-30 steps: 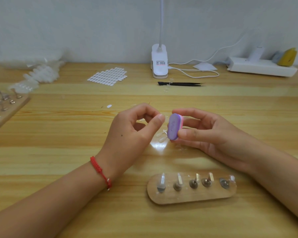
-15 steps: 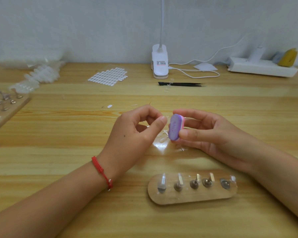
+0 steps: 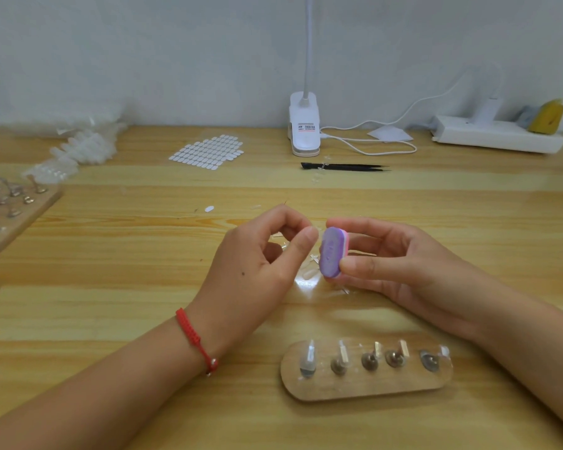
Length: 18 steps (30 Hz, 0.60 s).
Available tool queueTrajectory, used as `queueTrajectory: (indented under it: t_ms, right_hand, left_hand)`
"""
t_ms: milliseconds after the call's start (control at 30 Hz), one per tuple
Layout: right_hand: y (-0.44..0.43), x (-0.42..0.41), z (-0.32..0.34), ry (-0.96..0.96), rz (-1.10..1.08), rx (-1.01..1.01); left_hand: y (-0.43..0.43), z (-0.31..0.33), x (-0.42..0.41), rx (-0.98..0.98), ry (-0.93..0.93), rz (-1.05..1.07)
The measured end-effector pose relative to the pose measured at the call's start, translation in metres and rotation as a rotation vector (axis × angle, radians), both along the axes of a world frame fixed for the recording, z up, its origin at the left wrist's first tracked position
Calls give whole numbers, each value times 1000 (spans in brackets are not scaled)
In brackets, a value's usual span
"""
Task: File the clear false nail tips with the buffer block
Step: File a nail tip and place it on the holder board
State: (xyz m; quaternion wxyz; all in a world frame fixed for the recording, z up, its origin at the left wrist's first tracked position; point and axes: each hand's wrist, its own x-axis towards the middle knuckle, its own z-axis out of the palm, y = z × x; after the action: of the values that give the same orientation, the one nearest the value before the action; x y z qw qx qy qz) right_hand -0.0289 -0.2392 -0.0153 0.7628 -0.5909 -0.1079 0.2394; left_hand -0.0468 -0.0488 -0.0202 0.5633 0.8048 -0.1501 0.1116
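Observation:
My right hand (image 3: 394, 264) grips a small purple and pink buffer block (image 3: 332, 251) between thumb and fingers, its purple face turned left. My left hand (image 3: 260, 258) is held just left of the block, thumb and forefinger pinched together on a clear false nail tip that is too small and transparent to make out well. A few loose clear tips (image 3: 307, 274) lie on the table under the hands. In front stands a wooden holder (image 3: 364, 384) with several metal pegs, clear tips mounted on them.
A second wooden peg board (image 3: 10, 228) lies at the left edge. Bags of clear tips (image 3: 75, 151), a sheet of adhesive tabs (image 3: 208, 151), a white clip lamp (image 3: 304, 131), black tweezers (image 3: 345, 166) and a white power strip (image 3: 498, 136) stand along the back.
Both hands stay in place; the buffer block has shifted slightly against the pinched tip, with small rubbing motion.

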Motion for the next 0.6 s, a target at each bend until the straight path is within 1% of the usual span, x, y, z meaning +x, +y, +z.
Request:
queueTrajectory:
  t_ms: [100, 200, 267, 333, 367, 500, 600]
  right_hand:
    - [-1, 0, 0, 18, -29, 22]
    - [1, -2, 1, 5, -32, 0]
    - [2, -3, 1, -7, -37, 2]
    - [3, -2, 1, -8, -57, 8]
    - [3, -2, 1, -7, -66, 7]
    - [3, -2, 1, -5, -83, 31]
    - [4, -3, 2, -13, -71, 23]
  left_hand:
    - [-2, 0, -1, 50, -13, -11]
    - [-1, 0, -1, 102, -90, 67]
    - [-1, -1, 0, 244, -154, 126]
    - [-2, -3, 0, 374, -150, 152]
    - [-2, -4, 0, 396, -131, 147]
    - [-2, -4, 1, 406, -90, 115]
    - [-1, -2, 1, 317, -123, 157]
